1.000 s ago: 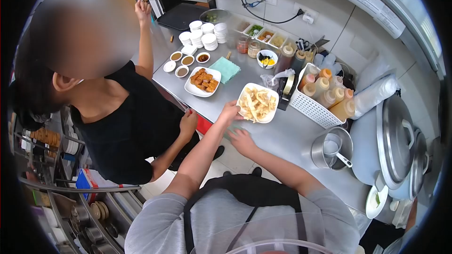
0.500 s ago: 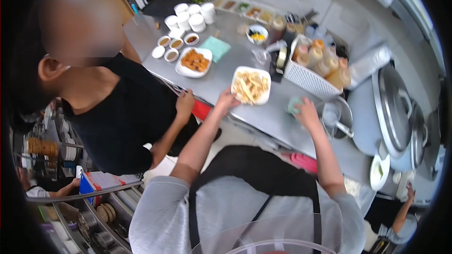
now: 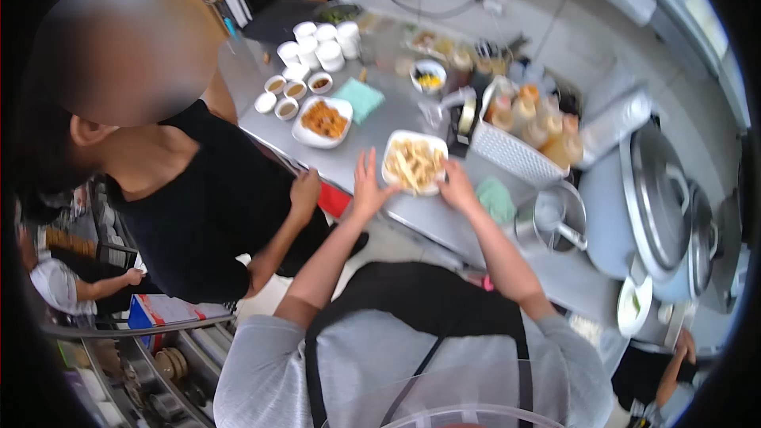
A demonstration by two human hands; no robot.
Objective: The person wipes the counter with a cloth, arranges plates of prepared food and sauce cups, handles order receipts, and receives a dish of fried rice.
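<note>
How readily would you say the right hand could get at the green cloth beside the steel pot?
Probably yes: the green cloth lies close to the right hand, with nothing visible standing between them. That hand is at the edge of the white dish, so it would likely leave that first.

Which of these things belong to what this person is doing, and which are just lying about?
Apparently in use:
- square white dish, with pale strips in it
- right hand, at its right edge
- left hand, by its left side

Apparently just there, untouched:
- white cups
- white basket of bottles
- steel pot
</note>
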